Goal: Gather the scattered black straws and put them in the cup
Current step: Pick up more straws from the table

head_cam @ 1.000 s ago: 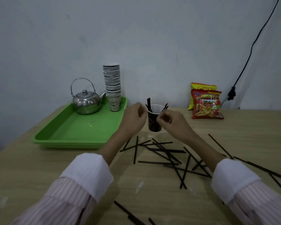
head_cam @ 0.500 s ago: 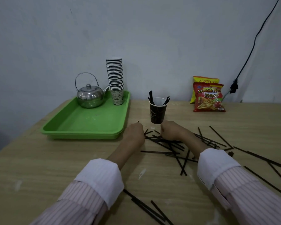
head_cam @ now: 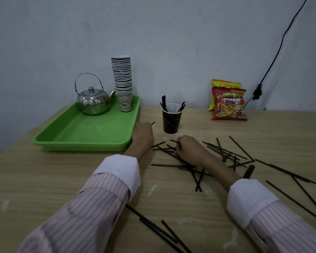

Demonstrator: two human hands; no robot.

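The left hand (head_cam: 142,136) is curling closed around 1 straw (head_cam: 153,123), its tip poking out beside the green tray (head_cam: 88,137); the cup (head_cam: 171,119) is standing just behind, light and easily knocked over; the right hand (head_cam: 187,147) is pinching into the crossed pile of straws (head_cam: 224,152), risking dragging neighbours off.

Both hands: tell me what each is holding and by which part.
The left hand is closed on a thin black plastic straw, only its tip showing. The right hand pinches another black straw near one end.
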